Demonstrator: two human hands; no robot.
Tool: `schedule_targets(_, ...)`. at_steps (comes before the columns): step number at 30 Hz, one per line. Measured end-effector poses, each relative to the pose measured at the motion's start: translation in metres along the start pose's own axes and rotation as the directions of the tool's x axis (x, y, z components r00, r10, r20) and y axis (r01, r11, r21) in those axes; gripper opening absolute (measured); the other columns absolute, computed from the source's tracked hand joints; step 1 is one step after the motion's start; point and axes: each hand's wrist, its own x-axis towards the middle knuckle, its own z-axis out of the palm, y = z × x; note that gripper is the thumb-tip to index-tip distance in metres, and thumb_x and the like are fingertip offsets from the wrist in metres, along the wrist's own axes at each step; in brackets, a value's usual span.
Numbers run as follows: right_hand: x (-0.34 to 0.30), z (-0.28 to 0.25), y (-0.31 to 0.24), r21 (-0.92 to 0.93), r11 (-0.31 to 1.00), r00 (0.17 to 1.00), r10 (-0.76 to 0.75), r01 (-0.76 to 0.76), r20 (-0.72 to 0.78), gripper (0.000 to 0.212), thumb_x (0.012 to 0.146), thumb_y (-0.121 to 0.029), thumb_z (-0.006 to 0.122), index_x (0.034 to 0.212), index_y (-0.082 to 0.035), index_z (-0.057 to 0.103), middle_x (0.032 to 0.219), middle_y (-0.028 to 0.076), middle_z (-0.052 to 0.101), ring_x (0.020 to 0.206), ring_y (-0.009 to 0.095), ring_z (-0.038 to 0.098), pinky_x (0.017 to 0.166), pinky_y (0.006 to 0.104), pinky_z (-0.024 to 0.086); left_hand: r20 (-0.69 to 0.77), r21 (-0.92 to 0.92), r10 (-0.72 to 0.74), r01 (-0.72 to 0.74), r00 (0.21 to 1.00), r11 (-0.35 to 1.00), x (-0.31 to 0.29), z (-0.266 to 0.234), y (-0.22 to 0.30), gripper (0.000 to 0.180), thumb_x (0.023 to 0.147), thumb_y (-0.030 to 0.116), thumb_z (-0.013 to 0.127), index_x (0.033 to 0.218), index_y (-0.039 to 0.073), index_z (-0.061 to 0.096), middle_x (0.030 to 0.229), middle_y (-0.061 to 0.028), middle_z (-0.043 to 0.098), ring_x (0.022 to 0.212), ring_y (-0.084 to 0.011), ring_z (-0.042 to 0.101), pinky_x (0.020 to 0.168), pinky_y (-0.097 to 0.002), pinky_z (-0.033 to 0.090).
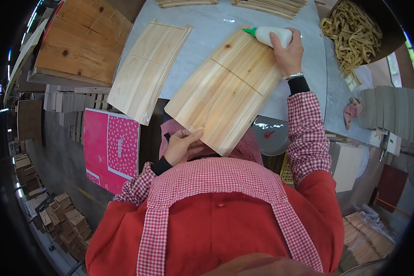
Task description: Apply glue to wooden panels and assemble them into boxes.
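Note:
A pale wooden panel (pixel 230 87), with a groove running across it, lies tilted in front of me and juts past the table's near edge. At its near left corner, my left hand (pixel 184 146) grips the edge, thumb on top and fingers underneath. My right hand (pixel 287 51) is wrapped round a white squeeze bottle (pixel 264 34) with a green nozzle. The bottle lies nearly level, its tip at the panel's far left corner; whether it touches the wood I cannot tell. To the left rests a second grooved wooden panel (pixel 147 69).
The grey table (pixel 303 69) carries stacked wooden slats (pixel 269 7) at its far side. Right of it, a container holds tan strips (pixel 352 37). A large wooden box (pixel 80 39) and a pink printed carton (pixel 110 147) stand left. A grey basin (pixel 269 135) sits below the table edge.

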Motion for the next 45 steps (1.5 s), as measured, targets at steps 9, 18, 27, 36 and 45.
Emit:
schedule_targets(9,-0.008,-0.085,-0.002,-0.138,0.971,0.973,-0.176,0.197,0.152,0.041,0.077,-0.024,0.075,0.105,-0.002,0.055,0.086,0.016,0.065,0.075,0.027,0.065,0.068,0.0351,0.051,-0.084,-0.025,0.036,-0.039,0.996,0.999,-0.002,0.004,0.001,0.027,0.082,0.019,0.076,0.092,0.005,0.055,0.086,-0.0062,0.063,0.075,-0.0148,0.063,0.067,-0.0284,0.056)
schedule_targets(18,-0.049,-0.101,-0.034,-0.184,0.979,0.996,-0.079,0.084,0.033,0.042,0.077,-0.024,0.076,0.106,-0.001,0.055,0.086,0.015,0.064,0.076,0.025,0.064,0.069,0.0346,0.051,-0.068,-0.094,0.012,-0.019,0.998,0.995,-0.003,-0.011,-0.01,0.023,0.084,0.018,0.074,0.092,0.003,0.059,0.087,-0.0054,0.064,0.077,-0.014,0.062,0.071,-0.0266,0.054)
schedule_targets(27,-0.11,-0.006,-0.08,0.156,0.988,0.996,-0.019,0.005,0.091,0.046,0.075,-0.025,0.078,0.106,-0.001,0.054,0.088,0.016,0.064,0.077,0.026,0.064,0.07,0.0343,0.051,0.02,-0.095,0.06,-0.058,0.998,0.994,0.002,-0.015,-0.021,0.02,0.087,0.019,0.071,0.095,0.003,0.062,0.089,-0.0045,0.065,0.08,-0.0128,0.061,0.076,-0.0261,0.052)
schedule_targets(36,-0.104,-0.026,-0.084,0.044,0.988,0.97,-0.156,0.15,0.187,0.04,0.076,-0.017,0.076,0.107,-0.001,0.055,0.09,0.014,0.063,0.077,0.022,0.063,0.069,0.0312,0.05,0.003,-0.121,0.083,-0.082,0.997,0.989,0.001,-0.009,-0.021,0.021,0.083,0.016,0.074,0.089,0.001,0.06,0.085,-0.0067,0.065,0.074,-0.0136,0.062,0.071,-0.0258,0.054)
schedule_targets(45,-0.13,-0.113,-0.078,-0.105,0.988,0.97,-0.082,0.109,0.228,0.038,0.078,-0.014,0.074,0.107,0.0,0.054,0.087,0.012,0.061,0.074,0.019,0.061,0.067,0.0307,0.05,0.009,-0.136,0.069,-0.067,0.998,0.988,0.004,-0.011,-0.017,0.019,0.084,0.015,0.073,0.088,0.001,0.06,0.084,-0.0063,0.065,0.075,-0.0137,0.062,0.073,-0.0262,0.054)
